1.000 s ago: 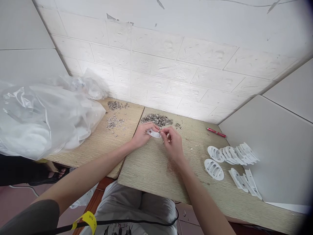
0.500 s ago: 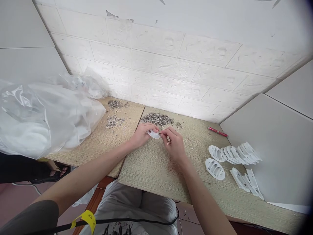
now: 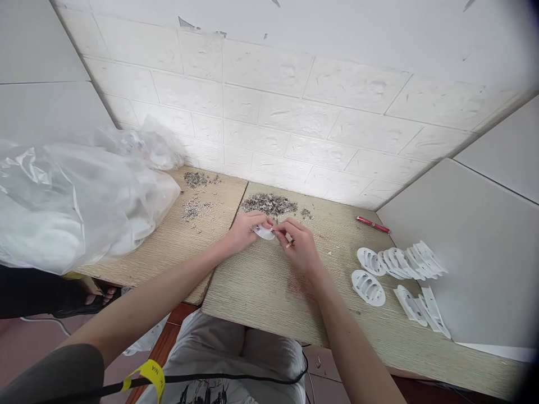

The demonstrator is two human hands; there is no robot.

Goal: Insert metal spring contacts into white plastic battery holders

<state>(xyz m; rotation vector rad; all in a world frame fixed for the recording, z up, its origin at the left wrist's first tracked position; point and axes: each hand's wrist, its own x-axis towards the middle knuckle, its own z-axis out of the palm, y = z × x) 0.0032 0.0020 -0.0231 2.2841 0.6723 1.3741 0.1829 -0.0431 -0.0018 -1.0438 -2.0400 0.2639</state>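
Note:
My left hand [image 3: 246, 231] grips a white oval plastic piece [image 3: 264, 232] above the table, thumb and fingers at its upper edge. Against the right end of that piece, my right hand [image 3: 298, 242] is pinched; a tiny part may sit between its fingertips, too small to name. Just beyond both hands lies a heap of small metal parts [image 3: 269, 204]. Over on the right, several white oval pieces [image 3: 368, 287] with slots and small metal bits in them lie or lean together in rows.
Two lighter piles of small parts [image 3: 197, 209] lie on the left table section. A large clear plastic bag [image 3: 84, 196] of white pieces fills the left. A red pen [image 3: 373, 224] lies near the right grey panel [image 3: 471, 252]. A white brick-pattern wall [image 3: 269, 123] closes off the back.
The view has shifted very slightly. Both hands stay at the white oval piece, with only a small movement of my right fingertips against its edge.

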